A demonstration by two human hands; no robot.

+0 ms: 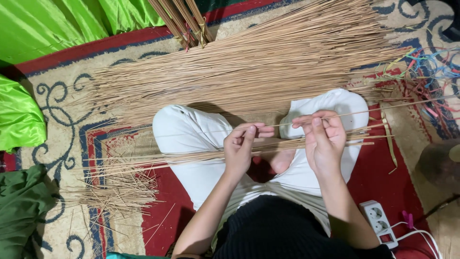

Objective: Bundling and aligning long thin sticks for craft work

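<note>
Both hands pinch one thin stick [282, 124] over the lap, left hand [241, 148] and right hand [323, 141] fingers closed on it; a small sorted bundle [191, 157] lies across the knees; the huge loose pile [249, 67] beyond looks barely dented, so early days I reckon.

A big heap of sticks [249, 72] lies across the carpet [62, 120] ahead of the knees. A tied bundle [184, 19] rests at the heap's far edge. A thinner row of sticks [143, 160] lies over the lap, with short offcuts [120, 192] on the carpet to its left. The left hand [239, 148] and right hand [323, 139] pinch one stick [383, 109] above the lap. A power strip [379, 223] lies near right; loose strips [426, 67] lie far right.
</note>
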